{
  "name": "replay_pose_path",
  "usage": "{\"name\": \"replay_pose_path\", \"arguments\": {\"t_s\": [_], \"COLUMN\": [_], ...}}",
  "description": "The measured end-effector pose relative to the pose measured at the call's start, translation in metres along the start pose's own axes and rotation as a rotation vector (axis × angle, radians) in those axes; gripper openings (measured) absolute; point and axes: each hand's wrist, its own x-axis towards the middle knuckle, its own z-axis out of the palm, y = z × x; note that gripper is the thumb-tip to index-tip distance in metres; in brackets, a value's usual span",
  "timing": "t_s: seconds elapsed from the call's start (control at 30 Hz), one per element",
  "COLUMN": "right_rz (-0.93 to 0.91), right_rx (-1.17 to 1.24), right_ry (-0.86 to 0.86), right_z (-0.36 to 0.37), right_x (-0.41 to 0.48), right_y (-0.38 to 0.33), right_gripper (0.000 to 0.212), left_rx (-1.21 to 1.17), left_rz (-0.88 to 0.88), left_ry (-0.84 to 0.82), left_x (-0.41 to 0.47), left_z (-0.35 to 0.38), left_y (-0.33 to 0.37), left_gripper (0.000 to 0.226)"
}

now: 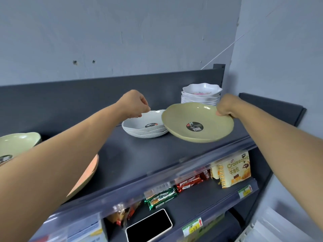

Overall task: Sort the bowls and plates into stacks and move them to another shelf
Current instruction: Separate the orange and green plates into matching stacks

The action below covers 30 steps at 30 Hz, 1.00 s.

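Right hand: the right hand (227, 106) is clamped on the far right rim of the green plate (197, 122), thumb on top of the rim, fingers curled under it.
Green plate: held tilted above the top shelf (139, 154), its low edge toward 7 o'clock; a round dark sticker sits in its well. Its left rim overlaps the view of the white stack; I cannot tell whether the two touch.
Left hand: the left hand (134, 104) is curled shut with fingertips pinched together, above the far rim of the white plates; whether it grips that rim cannot be told.
White plates: a stack of white ribbed plates (139, 126) rests on the shelf, at 9 o'clock from the green plate, a dark sticker in the top one.
Scalloped bowls: a stack of white scalloped bowls (201, 94) stands at 12 o'clock from the green plate, against the shelf's back panel.
Far left: a pale green bowl (17, 144) and an orange plate (89, 172) lie at 9 o'clock, partly hidden by the left forearm.
Lower shelf: snack bars (174, 191), a croissant pack (234, 170) and a phone (148, 224) lie at 6 o'clock.
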Motion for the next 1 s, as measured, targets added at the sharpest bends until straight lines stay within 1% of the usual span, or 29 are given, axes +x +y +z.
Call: {"name": "replay_pose_path", "arguments": {"t_s": [0.07,0.13,0.23,0.3,0.43,0.57,0.6,0.7,0.87,1.0], "right_rz": [-0.019,-0.088,-0.185,-0.202,-0.262,-0.331,-0.346,-0.382,-0.428,-0.494], "right_rx": [0.034,0.075,0.202,0.277,0.445,0.570,0.581,0.611,0.801,0.802], "right_ry": [-0.010,0.042,0.102,0.107,0.061,0.034,0.031,0.018,-0.112,-0.190], "right_z": [-0.007,-0.009,-0.007,-0.004,0.004,0.008,0.008,0.010,0.016,0.025], "right_x": [-0.013,-0.025,-0.039,-0.049,-0.071,-0.094,-0.100,-0.115,-0.134,-0.143], "right_y": [-0.028,-0.059,-0.106,-0.136,-0.192,-0.242,-0.253,-0.287,-0.342,-0.382], "right_gripper": [0.009,0.018,0.027,0.029,0.026,0.015,0.015,0.026,0.023,0.020], "left_rx": [0.000,-0.008,0.013,0.030,0.055,0.057,0.062,0.071,0.084,0.115], "left_rz": [-0.011,-0.046,-0.124,-0.193,-0.345,-0.466,-0.486,-0.533,-0.585,-0.633], "left_ry": [0.053,0.110,0.183,0.240,0.345,0.400,0.409,0.435,0.462,0.489], "left_x": [-0.011,-0.025,-0.050,-0.067,-0.103,-0.136,-0.143,-0.159,-0.173,-0.177], "left_z": [-0.019,-0.041,-0.073,-0.094,-0.134,-0.165,-0.171,-0.185,-0.200,-0.205], "left_y": [-0.009,-0.025,-0.058,-0.083,-0.135,-0.177,-0.184,-0.201,-0.223,-0.237], "left_gripper": [0.011,0.012,0.012,0.012,0.011,0.008,0.008,0.010,0.013,0.016]}}
